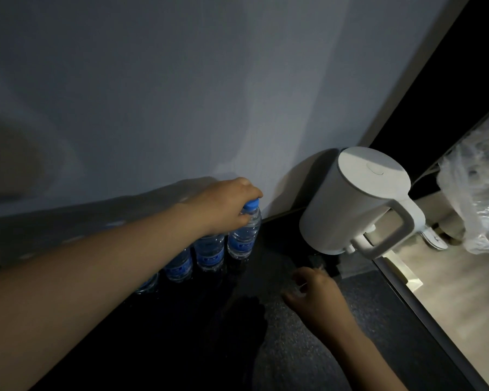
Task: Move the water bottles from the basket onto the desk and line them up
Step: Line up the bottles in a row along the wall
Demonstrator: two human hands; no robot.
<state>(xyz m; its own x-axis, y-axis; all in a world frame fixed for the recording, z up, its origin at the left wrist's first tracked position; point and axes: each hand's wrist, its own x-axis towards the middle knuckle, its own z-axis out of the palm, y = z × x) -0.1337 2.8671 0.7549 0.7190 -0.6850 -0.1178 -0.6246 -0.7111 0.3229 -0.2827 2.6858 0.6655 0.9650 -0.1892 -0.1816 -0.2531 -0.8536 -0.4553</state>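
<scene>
Now left hand (223, 203) gripping ribbed clear plastic bottle (242, 235), speckled desk (308, 334)

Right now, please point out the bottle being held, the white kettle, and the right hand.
held bottle (244, 234), head view, clear body below the cap
white kettle (347, 210), head view, side wall
right hand (316, 294), head view, back of the hand

Domestic or hotel-type room, not a lab or shop. White electric kettle (359, 204) stands on a dark speckled desk (308, 348) against a plain wall (181, 94). Left of kettle: row of small bottles (242, 235). Right of kettle: crumpled plastic bag (477, 198), wood-look floor (449, 292) below.
</scene>
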